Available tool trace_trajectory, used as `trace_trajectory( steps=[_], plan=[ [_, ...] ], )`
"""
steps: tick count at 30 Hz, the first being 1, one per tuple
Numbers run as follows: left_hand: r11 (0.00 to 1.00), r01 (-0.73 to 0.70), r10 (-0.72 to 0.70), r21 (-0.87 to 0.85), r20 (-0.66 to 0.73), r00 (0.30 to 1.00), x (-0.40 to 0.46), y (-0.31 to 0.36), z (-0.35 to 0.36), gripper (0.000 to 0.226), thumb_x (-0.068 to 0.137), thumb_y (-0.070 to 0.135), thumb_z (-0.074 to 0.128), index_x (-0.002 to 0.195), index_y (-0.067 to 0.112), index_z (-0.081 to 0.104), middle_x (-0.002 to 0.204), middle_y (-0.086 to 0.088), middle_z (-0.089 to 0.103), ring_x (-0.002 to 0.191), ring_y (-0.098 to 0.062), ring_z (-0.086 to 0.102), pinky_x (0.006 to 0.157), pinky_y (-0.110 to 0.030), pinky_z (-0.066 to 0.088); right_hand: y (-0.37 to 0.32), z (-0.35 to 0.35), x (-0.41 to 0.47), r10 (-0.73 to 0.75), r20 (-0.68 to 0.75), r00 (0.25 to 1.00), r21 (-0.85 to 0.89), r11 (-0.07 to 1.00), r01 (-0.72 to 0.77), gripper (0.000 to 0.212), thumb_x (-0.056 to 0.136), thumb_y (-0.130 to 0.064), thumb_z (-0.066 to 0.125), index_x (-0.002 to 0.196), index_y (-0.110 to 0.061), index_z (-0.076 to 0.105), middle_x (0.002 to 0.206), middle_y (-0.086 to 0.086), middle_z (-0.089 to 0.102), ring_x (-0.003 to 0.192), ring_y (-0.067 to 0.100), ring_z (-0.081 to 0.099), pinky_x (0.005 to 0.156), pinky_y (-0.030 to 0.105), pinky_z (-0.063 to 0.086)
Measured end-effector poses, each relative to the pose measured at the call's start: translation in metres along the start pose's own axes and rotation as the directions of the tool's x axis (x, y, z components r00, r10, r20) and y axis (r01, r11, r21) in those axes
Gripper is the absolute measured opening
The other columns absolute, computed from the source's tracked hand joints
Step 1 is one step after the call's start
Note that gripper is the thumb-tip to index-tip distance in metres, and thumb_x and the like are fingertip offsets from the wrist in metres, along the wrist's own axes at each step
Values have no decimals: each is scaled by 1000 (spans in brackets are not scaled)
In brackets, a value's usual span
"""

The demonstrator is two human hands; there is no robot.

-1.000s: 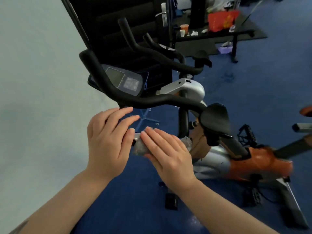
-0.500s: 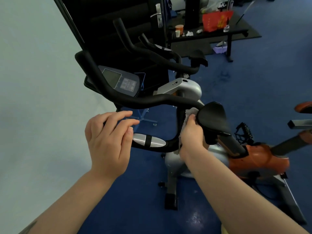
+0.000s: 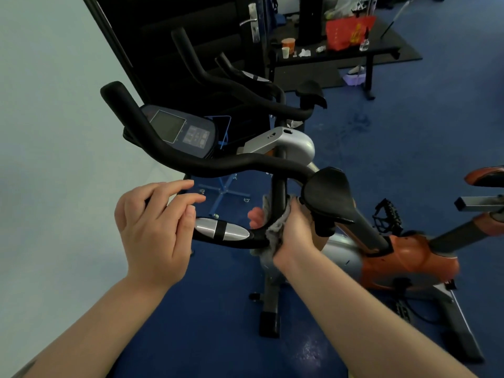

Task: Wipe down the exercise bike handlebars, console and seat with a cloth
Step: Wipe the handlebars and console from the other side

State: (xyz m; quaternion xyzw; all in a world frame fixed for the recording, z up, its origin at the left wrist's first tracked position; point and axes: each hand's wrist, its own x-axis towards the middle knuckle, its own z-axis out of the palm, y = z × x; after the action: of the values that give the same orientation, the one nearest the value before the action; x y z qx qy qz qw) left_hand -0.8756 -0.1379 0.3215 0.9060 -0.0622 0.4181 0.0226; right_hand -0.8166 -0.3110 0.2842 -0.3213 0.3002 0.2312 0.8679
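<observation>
The exercise bike's black handlebar (image 3: 218,165) curves across the middle, with its dark console (image 3: 180,132) behind at the left. A lower grip bar with a silver sensor pad (image 3: 222,232) sits below. My right hand (image 3: 296,230) grips a grey cloth (image 3: 274,236) wrapped round the bend where the lower bar meets the black upright post. My left hand (image 3: 155,227) hovers over the left end of the lower bar, fingers loosely bent and holding nothing. A black padded elbow rest (image 3: 327,195) sits just right of my right hand.
The orange and silver bike body (image 3: 403,263) stands on blue floor at the right. A second bike's handlebars (image 3: 231,85) are behind. A pale wall fills the left. A black bench (image 3: 341,54) with cups and a red bag stands far back.
My right hand left my left hand, carried the cloth right along the lower bar and now wraps it round the bend by the post. My left hand stayed near the bar's left end.
</observation>
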Motion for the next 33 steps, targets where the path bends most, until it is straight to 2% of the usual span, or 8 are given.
trace_trajectory(
  steps=[7,11,16,20,22,25,30,33],
  plan=[
    [999,21,-19,25,-59,998,0,1,7,30,95,19,41,95,22,71,111,7,67,105,-21,48,95,-29,24,28,7,-23,-59,-256,965,-208,978,5,57,90,-64,34,87,-12,58,82,6,65,82,27,62,82,39,50],
    [999,16,-15,29,-29,999,-2,1,5,30,95,19,41,96,22,71,113,8,67,106,-21,48,96,-30,24,49,15,-44,-92,-223,971,-347,938,9,65,93,-60,25,122,-8,53,92,0,57,85,19,53,83,32,39],
    [990,12,6,-139,127,992,1,-4,-16,32,95,16,38,102,12,69,121,0,63,113,-24,53,99,-33,33,94,53,-63,55,-27,998,-327,943,-61,64,93,-61,25,117,-11,56,94,0,66,71,10,58,57,22,43],
    [920,162,-43,-357,319,947,2,-16,-49,36,96,17,35,122,11,60,137,3,53,134,-9,39,110,-22,29,110,89,-70,-16,89,996,-321,946,44,55,96,-53,28,104,-11,62,97,5,70,90,18,65,87,36,51],
    [847,313,-153,-430,366,918,0,-21,-62,37,97,21,37,130,19,54,135,12,53,129,0,43,104,-15,33,122,102,-72,-37,176,984,-314,945,91,51,98,-49,30,90,-13,64,92,5,70,87,17,66,87,37,51],
    [748,440,-257,-497,395,882,-7,-32,-81,38,97,27,38,131,24,54,125,18,60,117,2,54,95,-13,40,138,113,-86,-121,418,901,-402,864,303,49,100,-45,25,116,-13,58,114,9,64,105,17,61,97,41,46],
    [738,444,-248,-507,408,879,-22,-36,-91,40,96,34,35,130,25,55,129,20,58,122,1,51,98,-14,40,123,85,-80,-11,530,848,-563,743,361,47,89,-63,40,93,-23,65,78,-3,73,69,10,69,50,16,49],
    [754,414,-239,-510,373,896,-30,-27,-83,42,96,33,34,130,20,54,141,14,48,132,-2,42,106,-18,33,106,45,-81,-53,558,828,-605,657,450,37,91,-55,46,95,-24,66,92,-1,74,83,12,71,65,23,56]
  ],
)
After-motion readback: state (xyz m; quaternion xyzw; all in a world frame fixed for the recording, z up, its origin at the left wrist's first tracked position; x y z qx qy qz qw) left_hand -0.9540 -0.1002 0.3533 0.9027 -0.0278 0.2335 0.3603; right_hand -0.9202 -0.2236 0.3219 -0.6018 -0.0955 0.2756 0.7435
